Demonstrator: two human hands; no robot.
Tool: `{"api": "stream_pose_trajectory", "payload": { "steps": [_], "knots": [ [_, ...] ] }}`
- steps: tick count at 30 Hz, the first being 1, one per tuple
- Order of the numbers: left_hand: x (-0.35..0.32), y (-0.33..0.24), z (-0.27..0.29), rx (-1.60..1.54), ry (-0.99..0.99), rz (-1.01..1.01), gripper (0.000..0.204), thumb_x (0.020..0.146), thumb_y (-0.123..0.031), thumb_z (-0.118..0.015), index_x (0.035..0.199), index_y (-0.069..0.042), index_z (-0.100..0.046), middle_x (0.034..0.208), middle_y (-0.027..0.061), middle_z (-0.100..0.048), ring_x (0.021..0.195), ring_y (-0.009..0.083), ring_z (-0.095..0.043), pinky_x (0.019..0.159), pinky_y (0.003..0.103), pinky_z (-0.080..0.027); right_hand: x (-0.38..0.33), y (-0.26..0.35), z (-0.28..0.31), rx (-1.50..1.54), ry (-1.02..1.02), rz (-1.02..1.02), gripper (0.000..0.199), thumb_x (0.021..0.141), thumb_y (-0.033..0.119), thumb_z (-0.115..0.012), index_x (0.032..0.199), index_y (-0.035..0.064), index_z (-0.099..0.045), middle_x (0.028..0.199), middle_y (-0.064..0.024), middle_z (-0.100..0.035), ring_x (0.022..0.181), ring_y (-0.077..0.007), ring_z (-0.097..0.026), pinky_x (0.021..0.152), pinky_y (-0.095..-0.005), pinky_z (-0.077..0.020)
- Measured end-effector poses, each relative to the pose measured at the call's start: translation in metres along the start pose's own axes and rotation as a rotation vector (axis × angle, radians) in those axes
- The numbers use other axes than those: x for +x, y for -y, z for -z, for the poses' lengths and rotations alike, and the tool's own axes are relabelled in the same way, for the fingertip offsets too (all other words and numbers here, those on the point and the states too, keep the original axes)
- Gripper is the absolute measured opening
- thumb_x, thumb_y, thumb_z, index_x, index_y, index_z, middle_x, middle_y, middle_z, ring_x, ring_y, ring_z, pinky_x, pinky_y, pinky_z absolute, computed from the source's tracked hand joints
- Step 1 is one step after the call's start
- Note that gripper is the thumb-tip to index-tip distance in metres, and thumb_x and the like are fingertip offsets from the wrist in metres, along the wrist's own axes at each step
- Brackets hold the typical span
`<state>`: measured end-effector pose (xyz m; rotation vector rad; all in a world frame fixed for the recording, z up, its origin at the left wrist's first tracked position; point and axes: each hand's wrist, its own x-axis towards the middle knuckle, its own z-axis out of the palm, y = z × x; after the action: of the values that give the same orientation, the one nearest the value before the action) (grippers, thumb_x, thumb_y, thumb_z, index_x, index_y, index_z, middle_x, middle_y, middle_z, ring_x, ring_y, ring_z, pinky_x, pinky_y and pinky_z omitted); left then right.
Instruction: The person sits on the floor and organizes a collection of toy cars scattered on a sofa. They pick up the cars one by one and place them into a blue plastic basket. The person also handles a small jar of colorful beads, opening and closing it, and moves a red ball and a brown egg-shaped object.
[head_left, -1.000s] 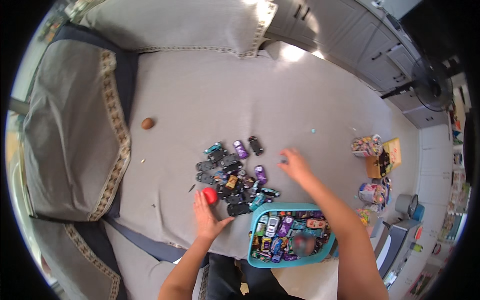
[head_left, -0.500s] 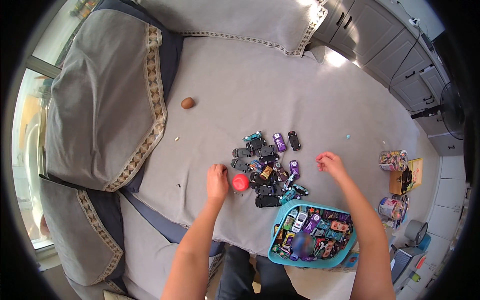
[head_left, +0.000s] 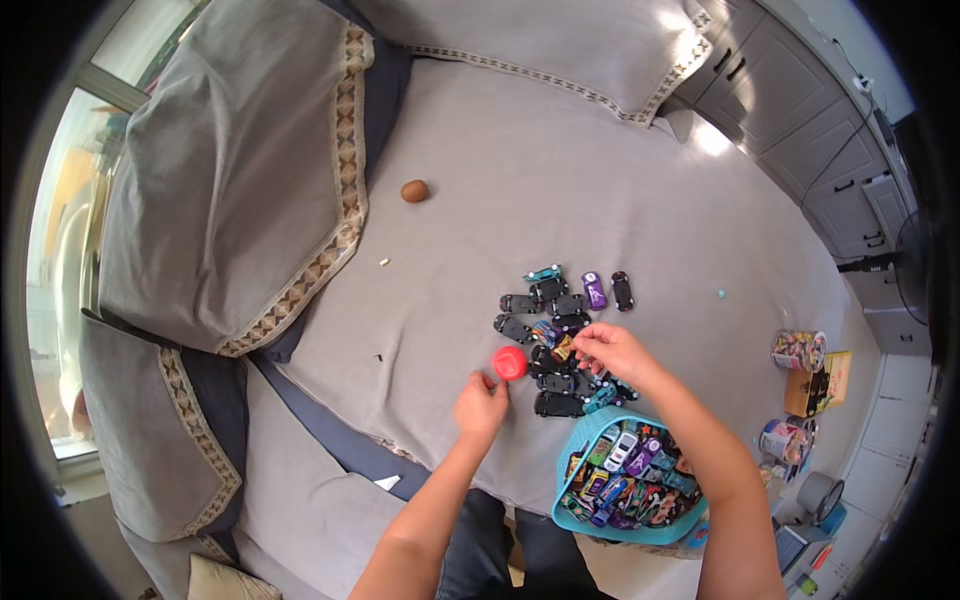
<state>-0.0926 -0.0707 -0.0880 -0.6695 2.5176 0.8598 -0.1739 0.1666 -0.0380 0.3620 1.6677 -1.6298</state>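
Note:
My left hand (head_left: pixel 482 405) is closed, its fingers curled beside a red rounded piece (head_left: pixel 509 363) on the grey cloth. Whatever its fingers may hold is hidden. Over the pile of toy cars, my right hand (head_left: pixel 610 350) pinches thumb and fingertips together near a gold toy car (head_left: pixel 564 348); what sits in the pinch is too small to tell. Several black toy cars (head_left: pixel 558 404) lie around it, many seemingly wheels up. A purple toy car (head_left: pixel 595 291) and a black one (head_left: pixel 622 291) rest at the far right of the pile.
A turquoise basket (head_left: pixel 562 505) full of toy cars stands near my right forearm. A brown egg-shaped object (head_left: pixel 414 190) lies farther off on the cloth. Clear tubs (head_left: pixel 798 350) stand at the right, cushions (head_left: pixel 250 180) at the left.
My right hand has moved left from beside the cars to over the pile. My left hand stays near the red piece. The blurred blue shape over the basket is gone. The whole view has shifted.

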Motion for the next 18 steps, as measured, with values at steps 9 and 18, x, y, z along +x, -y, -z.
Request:
{"api": "stream_pose_trajectory", "payload": {
  "steps": [9, 18],
  "knots": [
    [0.018, 0.059, 0.010, -0.974, 0.257, 0.086, 0.010, 0.081, -0.007, -0.065, 0.079, -0.006, -0.055, 0.074, 0.0061, -0.062, 0.059, 0.0132, -0.051, 0.056, 0.028, -0.046, 0.026, 0.014, -0.041, 0.017, 0.087, -0.013, 0.024, 0.095, 0.023, -0.061, 0.105, 0.0022, -0.064, 0.091, -0.0037, -0.067, 0.075, -0.0104, -0.063, 0.062, -0.0233, -0.0506],
    [0.054, 0.105, 0.098, -1.438, 0.259, 0.150, 0.009, 0.090, -0.006, -0.051, 0.085, -0.004, -0.057, 0.079, 0.0064, -0.061, 0.068, 0.0125, -0.054, 0.061, 0.026, -0.045, 0.122, 0.060, -0.135, -0.191, 0.106, 0.174, 0.024, 0.086, 0.018, -0.070, 0.103, 0.0011, -0.065, 0.092, -0.0055, -0.067, 0.079, -0.0130, -0.062, 0.066, -0.0291, -0.0516]
  ]
}}
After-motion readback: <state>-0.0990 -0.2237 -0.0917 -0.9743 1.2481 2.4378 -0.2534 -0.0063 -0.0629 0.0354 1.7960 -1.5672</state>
